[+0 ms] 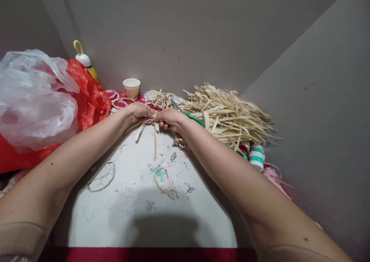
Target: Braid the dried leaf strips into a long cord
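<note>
Near the far side of the white board, my left hand [140, 112] and my right hand [170, 118] meet, both with fingers closed in a pinch. Between them they grip pale dried straw strips [155, 138], whose loose ends hang down over the board. The exact finger grip is partly hidden by the hands. Just beyond my right wrist lie scissors [194, 118] with green handles, blades pointing up and left. A coil of twisted straw cord [160, 99] sits behind my hands.
A large bundle of dried straw [231, 115] lies on the right, beside a white-and-green roll [256, 158]. A paper cup [132, 89] and a yellow-topped bottle [85, 60] stand at the back. Plastic bags [37, 100] fill the left. Straw scraps [163, 183] litter the white board [121, 219].
</note>
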Demonstrator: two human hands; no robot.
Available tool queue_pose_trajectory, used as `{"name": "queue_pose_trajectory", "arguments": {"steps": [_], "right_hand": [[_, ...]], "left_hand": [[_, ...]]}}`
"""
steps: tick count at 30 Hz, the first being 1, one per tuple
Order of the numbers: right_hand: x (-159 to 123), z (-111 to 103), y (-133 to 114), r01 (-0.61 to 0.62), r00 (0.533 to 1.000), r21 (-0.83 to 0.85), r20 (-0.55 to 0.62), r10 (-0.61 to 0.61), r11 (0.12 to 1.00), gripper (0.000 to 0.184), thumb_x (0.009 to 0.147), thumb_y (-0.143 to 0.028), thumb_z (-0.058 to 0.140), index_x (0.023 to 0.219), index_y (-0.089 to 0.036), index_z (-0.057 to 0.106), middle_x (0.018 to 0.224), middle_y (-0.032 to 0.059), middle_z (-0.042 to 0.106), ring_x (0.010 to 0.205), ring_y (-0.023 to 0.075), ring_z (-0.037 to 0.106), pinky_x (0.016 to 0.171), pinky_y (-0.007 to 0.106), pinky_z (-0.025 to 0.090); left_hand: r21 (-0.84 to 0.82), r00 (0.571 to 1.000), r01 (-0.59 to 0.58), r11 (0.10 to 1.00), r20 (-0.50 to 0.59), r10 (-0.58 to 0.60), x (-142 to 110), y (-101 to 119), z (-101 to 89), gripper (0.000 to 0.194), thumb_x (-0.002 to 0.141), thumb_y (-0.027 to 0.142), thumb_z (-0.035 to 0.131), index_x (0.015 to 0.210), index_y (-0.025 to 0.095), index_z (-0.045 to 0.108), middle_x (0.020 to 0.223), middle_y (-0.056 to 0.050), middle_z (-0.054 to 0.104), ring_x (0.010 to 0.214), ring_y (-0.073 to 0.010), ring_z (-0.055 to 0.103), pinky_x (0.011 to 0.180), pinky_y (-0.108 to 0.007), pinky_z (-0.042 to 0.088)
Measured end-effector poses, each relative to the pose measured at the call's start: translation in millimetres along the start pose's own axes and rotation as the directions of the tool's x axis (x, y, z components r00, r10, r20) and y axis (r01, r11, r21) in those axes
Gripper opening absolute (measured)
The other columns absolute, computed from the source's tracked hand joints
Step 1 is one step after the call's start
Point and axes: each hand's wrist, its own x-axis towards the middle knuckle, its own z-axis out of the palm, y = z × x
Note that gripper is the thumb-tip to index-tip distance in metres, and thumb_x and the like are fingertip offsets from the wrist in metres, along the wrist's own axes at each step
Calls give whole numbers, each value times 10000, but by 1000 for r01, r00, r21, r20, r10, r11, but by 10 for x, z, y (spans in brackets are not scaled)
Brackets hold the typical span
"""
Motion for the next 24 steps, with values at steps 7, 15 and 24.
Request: {"name": "queue_pose_trajectory", "arguments": {"steps": [7, 15, 24], "right_hand": [[58, -78, 20, -35, 999, -16, 24, 35, 999, 271, 752, 33, 528, 554, -142, 467, 354, -65, 384, 302, 24, 329, 307, 131, 211], [97, -106, -12, -90, 994, 2, 63, 90, 996, 247, 846, -63, 505, 619, -148, 460, 476, -3, 515, 306, 22, 314, 303, 153, 181], [98, -119, 26, -106, 980, -30, 169, 109, 994, 300, 916, -193, 456, 620, -148, 454, 429, -71, 335, 296, 8, 213, 300, 131, 115]], "left_hand": [[46, 970, 156, 987, 182, -162, -11, 46, 8, 258, 528, -77, 663, 417, 150, 610, 442, 7, 568, 492, -127, 566, 576, -294, 471], [36, 975, 133, 991, 174, -137, -22, 78, 19, 253, 546, -95, 661, 458, 142, 656, 467, 0, 577, 542, -137, 581, 610, -285, 444], [34, 965, 108, 994, 237, -113, 15, 16, -22, 268, 519, -130, 640, 490, 133, 685, 479, -5, 613, 553, -153, 602, 648, -305, 475]]}}
